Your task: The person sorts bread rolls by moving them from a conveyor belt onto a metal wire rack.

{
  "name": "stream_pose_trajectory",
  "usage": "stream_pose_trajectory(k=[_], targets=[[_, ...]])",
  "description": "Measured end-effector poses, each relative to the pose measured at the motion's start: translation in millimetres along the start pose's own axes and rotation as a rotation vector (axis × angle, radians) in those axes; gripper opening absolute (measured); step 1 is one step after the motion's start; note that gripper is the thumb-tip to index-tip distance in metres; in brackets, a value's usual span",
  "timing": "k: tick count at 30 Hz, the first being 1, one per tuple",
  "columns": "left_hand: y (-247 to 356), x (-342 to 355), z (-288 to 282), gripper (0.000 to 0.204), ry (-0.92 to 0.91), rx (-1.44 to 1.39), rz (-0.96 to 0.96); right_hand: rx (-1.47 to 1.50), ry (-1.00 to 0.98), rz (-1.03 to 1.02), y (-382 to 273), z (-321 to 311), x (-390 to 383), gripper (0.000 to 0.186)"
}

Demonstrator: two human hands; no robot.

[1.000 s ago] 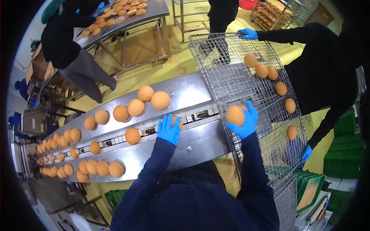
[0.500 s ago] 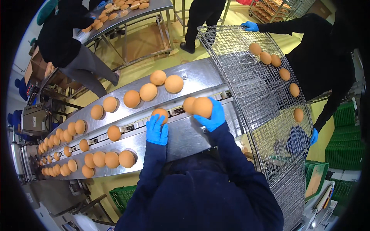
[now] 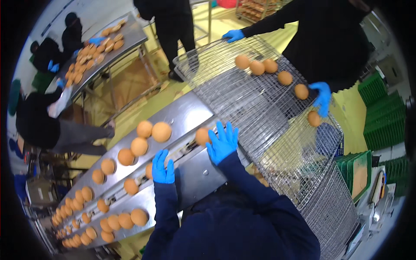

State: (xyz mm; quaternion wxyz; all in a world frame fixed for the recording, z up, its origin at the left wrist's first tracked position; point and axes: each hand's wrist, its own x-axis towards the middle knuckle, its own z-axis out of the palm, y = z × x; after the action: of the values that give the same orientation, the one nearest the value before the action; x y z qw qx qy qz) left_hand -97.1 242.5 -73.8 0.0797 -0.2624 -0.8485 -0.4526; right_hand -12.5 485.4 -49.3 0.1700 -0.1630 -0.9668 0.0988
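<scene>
My left hand (image 3: pixel 164 168), in a blue glove, is held over the conveyor with its fingers and thumb apart. A round brown bun (image 3: pixel 149 170) is partly hidden behind it; whether they touch I cannot tell. My right hand (image 3: pixel 223 143), also gloved, has its fingers spread beside another bun (image 3: pixel 202 136) at the belt's right end. Its thumb side is against or very close to that bun. Rows of buns (image 3: pixel 139 146) lie on the steel ledges (image 3: pixel 186 169) on both sides of the narrow belt (image 3: pixel 177 152).
Wire racks (image 3: pixel 242 104) stand at the belt's end, with several buns (image 3: pixel 257 67) along the far side. A co-worker's gloved hand (image 3: pixel 321 99) reaches to a bun there; the other hand (image 3: pixel 234 35) holds the rack's corner. Green crates (image 3: pixel 383 125) are stacked right. People work at a bun-covered table (image 3: pixel 130 39).
My view has turned. My right hand has come off the bun it held and spread open; my left hand has drawn off its bun. The co-worker's near hand moved from the rack's edge to a bun.
</scene>
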Motion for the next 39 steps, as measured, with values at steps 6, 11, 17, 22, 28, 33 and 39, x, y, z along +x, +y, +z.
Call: stream_pose_trajectory(k=[6, 11, 17, 22, 28, 33, 39], targets=[[54, 82, 72, 0.051, -0.085, -0.053, 0.116, -0.258, 0.171, 0.638, 169, -91, -10, 0.070], [138, 196, 202, 0.088, -0.228, 0.009, 0.302, -0.350, 0.118, 1.062, 325, -107, -26, 0.073], [232, 302, 344, 0.114, -0.562, 0.593, 0.085, -0.406, 0.254, 1.080, 357, -76, -14, 0.069], [230, 350, 366, 0.108, -0.722, 0.680, 0.047, -0.188, 0.111, 1.388, 339, -98, 27, 0.101], [205, 275, 305, 0.098, -0.654, 0.649, 0.177, -0.210, -0.022, 1.566, 337, -109, 84, 0.108], [167, 121, 172, 0.089, -0.361, 0.344, 0.215, -0.263, -0.061, 1.572, 359, -94, 89, 0.109], [115, 54, 87, 0.083, -0.189, 0.177, -0.004, -0.349, -0.192, 1.192, 332, -74, 77, 0.108]])
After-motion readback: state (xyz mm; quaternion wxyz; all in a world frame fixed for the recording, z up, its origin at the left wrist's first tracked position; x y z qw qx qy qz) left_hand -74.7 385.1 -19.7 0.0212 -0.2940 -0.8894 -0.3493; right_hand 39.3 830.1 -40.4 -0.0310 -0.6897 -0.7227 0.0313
